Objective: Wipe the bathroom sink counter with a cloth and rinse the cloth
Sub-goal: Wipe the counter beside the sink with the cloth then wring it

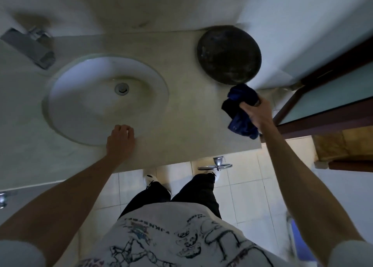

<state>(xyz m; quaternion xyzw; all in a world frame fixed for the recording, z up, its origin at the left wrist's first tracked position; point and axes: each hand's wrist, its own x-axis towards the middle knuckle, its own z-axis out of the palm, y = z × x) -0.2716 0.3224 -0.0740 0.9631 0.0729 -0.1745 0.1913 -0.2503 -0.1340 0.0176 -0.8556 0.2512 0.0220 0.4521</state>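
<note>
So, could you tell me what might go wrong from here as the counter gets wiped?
The right hand holds the blue cloth bunched near the counter's right edge, close to the dark round dish; a wide sweep might knock the dish. Part of the cloth hangs loose and could drag unevenly. The left hand rests at the sink rim, which may be slippery if wet.

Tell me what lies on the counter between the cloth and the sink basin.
Nothing visible does. The cloth in the right hand has bare counter up to the basin; the dark round dish sits behind, off that line.
</note>
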